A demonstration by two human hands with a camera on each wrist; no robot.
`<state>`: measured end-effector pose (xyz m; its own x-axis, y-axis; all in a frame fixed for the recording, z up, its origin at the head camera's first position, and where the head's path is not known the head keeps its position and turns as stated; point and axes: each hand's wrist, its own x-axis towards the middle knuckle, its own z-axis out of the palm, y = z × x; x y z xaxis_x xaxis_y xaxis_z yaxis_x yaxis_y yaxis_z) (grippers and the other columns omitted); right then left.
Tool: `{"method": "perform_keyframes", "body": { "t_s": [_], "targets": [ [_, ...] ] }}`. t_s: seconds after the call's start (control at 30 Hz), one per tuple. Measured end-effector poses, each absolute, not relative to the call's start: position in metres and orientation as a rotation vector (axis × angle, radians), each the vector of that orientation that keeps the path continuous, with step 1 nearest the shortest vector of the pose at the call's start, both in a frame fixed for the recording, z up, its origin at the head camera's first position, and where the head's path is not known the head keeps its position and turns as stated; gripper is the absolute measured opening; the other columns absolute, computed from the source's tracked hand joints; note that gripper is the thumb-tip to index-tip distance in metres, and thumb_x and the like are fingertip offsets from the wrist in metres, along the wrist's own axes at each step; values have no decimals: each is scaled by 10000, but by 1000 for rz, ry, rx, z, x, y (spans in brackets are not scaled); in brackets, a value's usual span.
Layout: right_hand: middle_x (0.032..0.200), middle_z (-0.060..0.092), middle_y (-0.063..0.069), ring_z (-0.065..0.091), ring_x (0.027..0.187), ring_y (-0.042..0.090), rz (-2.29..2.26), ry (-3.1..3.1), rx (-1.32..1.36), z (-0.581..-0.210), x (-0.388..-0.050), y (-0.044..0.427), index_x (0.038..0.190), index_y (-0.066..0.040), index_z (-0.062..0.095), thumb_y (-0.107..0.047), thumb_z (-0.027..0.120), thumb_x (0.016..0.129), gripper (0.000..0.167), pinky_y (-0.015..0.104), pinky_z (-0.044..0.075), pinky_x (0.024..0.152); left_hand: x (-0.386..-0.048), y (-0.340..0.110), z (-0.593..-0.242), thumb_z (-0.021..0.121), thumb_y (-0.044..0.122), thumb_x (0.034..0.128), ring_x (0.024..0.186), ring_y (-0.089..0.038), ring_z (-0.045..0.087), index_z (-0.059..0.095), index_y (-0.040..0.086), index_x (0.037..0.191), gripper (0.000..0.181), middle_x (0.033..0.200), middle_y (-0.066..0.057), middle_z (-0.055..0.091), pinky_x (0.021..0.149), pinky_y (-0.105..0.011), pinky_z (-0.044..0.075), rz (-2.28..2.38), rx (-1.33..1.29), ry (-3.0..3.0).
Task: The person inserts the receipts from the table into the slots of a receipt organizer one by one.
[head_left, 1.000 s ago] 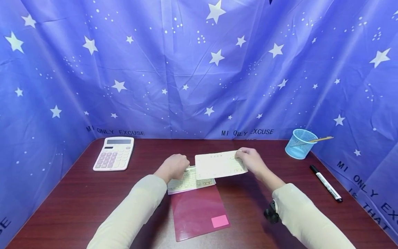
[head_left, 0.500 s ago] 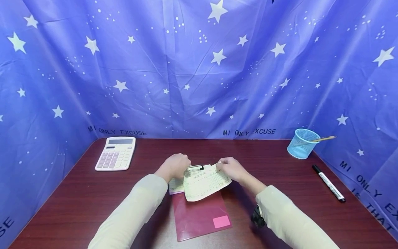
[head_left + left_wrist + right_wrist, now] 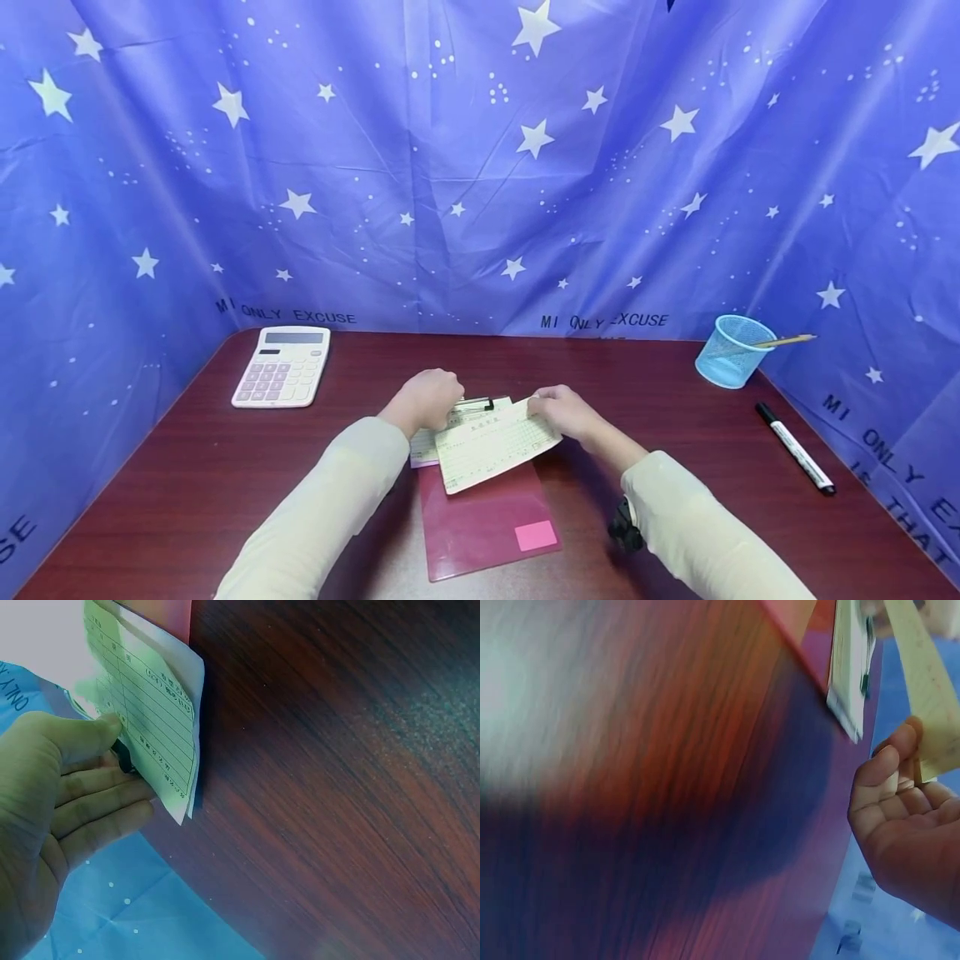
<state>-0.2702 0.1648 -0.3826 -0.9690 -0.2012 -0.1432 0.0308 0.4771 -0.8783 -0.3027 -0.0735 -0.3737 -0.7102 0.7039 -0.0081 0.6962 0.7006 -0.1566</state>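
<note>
A maroon clipboard [image 3: 487, 533] lies on the table with printed forms [image 3: 423, 450] stacked on its upper part. At its top edge is a metal clip [image 3: 474, 406] with a black tip. My left hand [image 3: 427, 398] pinches at the clip between thumb and index finger; in the left wrist view the other fingers extend beyond the board's edge. My right hand [image 3: 562, 412] pinches the upper right corner of a loose printed form [image 3: 491, 448]. That form slants over the stack, its left end near my left hand. In the right wrist view the form [image 3: 930, 682] hangs above the clipboard stack.
A white calculator [image 3: 283, 367] lies at the back left. At the back right stands a blue mesh pen cup [image 3: 731, 354] holding a pencil [image 3: 787, 340]. A black-and-white marker [image 3: 795, 448] lies at the right. A starry blue curtain [image 3: 480, 167] surrounds the table.
My right hand has brought the loose form left and down over the stack, then tilted it slightly, its lower left corner dropping. My left hand stays at the clip.
</note>
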Motion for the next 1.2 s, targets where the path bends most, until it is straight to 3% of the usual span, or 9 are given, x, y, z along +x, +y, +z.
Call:
{"method": "perform_keyframes", "body": {
  "t_s": [0.17,0.37,0.53,0.83,1.2],
  "targets": [
    [618,489,-28,456,554,82,-1505,2440,-177,-385,-264,148,755,-32,607,-46,575,849,100,205,395,517,-302,-72,-374,775,9,736,597,-130,399,477,154,634,347,637,20,546,674,-360,563,228,-1146,-2884],
    [686,618,22,598,586,69,-1577,2386,-151,-391,-263,132,861,87,636,29,586,897,85,229,566,561,-303,-71,-375,742,-14,736,596,-144,460,479,153,625,330,650,7,575,688,-367,579,222,-1139,-2882],
    [674,585,17,594,575,64,-1592,2416,-33,-396,-262,122,753,18,587,35,614,914,164,243,583,568,-303,-71,-376,730,-22,768,594,-143,482,504,151,630,316,657,0,594,694,-363,582,206,-1121,-2895],
    [557,382,-55,436,511,60,-1424,2581,112,-400,-263,117,597,-139,407,-41,681,909,426,193,461,520,-303,-69,-377,708,-46,772,611,-140,488,577,136,665,248,711,-9,639,717,-352,585,231,-1096,-2911],
    [656,525,2,535,520,55,-1441,2561,251,-397,-267,112,756,12,640,-62,710,910,184,231,562,519,-304,-70,-374,696,-76,802,652,-188,598,592,117,667,257,716,-31,640,734,-374,594,194,-1084,-2902]
  ]
}}
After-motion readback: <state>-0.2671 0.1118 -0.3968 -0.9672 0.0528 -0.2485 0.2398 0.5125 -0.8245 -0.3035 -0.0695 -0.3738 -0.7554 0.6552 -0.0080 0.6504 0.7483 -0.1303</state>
